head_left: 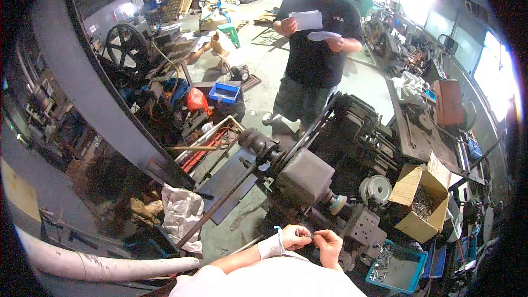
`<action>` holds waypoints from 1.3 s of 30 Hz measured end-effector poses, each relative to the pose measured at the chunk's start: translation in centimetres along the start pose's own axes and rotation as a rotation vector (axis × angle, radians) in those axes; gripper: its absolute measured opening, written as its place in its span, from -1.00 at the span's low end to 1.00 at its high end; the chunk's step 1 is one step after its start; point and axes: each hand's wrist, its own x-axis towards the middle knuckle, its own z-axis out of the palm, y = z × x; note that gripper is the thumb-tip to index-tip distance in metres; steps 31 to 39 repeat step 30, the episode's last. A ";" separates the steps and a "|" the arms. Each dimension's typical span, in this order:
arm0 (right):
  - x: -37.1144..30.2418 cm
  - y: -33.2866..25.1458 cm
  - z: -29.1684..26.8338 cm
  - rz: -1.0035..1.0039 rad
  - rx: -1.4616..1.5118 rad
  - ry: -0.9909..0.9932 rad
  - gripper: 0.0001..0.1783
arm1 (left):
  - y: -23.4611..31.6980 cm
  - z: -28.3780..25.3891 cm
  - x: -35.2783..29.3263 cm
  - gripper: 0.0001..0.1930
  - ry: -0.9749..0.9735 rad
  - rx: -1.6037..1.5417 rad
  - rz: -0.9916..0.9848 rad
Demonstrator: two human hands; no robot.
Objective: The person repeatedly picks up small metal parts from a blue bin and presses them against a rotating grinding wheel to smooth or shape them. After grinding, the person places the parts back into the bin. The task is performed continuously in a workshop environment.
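Observation:
My left hand [296, 237], with a white cuff at its wrist, is closed in a pinch low in the middle of the view. Close beside it, my right hand [329, 245] pinches too, its fingertips almost meeting the left ones. Something small and dark seems to sit between the fingertips, too small to make out. Just beyond both hands stands a machine with a grey boxy housing [306, 176] and a pale round wheel [338, 205] on its shaft. To the right is a drilled metal block [367, 232].
An open cardboard box [410, 186] of small metal parts stands at right, above a blue tray [422, 267] holding similar pieces. A long bar [220, 204] slants at left, near a white sack [181, 212]. Beyond the machine, a person [316, 49] stands holding papers [307, 20].

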 end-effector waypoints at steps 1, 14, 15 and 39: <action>0.0 0.2 -0.1 -0.035 -0.011 -0.001 -0.96 | 0.0 0.2 -0.1 -0.84 -0.006 -0.012 -0.001; -0.2 -0.5 -0.3 -0.103 -0.113 0.046 -0.91 | 0.2 0.7 0.0 -0.78 -0.026 -0.003 0.018; -0.3 -0.7 -0.2 -0.108 -0.116 0.052 -0.90 | -0.1 0.4 0.1 -0.77 -0.039 -0.004 0.018; -1.2 -8.2 0.1 -0.469 -0.197 0.119 -0.96 | 0.0 1.1 0.7 -0.44 0.100 -0.084 -0.150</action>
